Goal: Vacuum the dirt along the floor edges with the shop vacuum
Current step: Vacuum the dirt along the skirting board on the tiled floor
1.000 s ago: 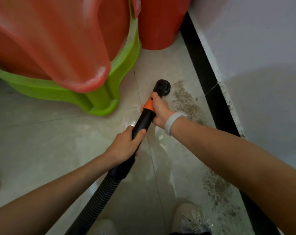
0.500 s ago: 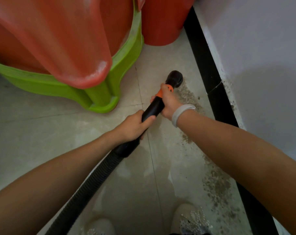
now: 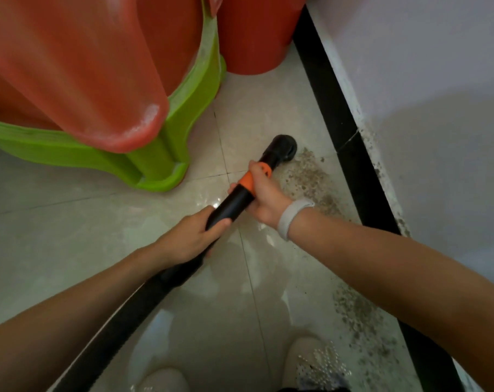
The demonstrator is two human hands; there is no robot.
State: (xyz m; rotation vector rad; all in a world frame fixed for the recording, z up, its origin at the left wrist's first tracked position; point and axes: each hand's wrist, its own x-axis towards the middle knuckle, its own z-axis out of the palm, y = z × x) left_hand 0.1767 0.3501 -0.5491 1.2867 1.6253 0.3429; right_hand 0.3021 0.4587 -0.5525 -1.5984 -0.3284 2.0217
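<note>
Both hands, left hand (image 3: 193, 239) and right hand (image 3: 264, 195), grip the vacuum wand (image 3: 236, 203); its nozzle (image 3: 282, 145) mouth faces away, unseen.

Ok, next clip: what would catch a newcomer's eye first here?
Probably the black vacuum wand running up the middle, with the left hand and right hand both gripping it and its nozzle at the edge of a dirt patch near the black baseboard. Next, the stacked red stools and green stool crowding the upper left.
</note>
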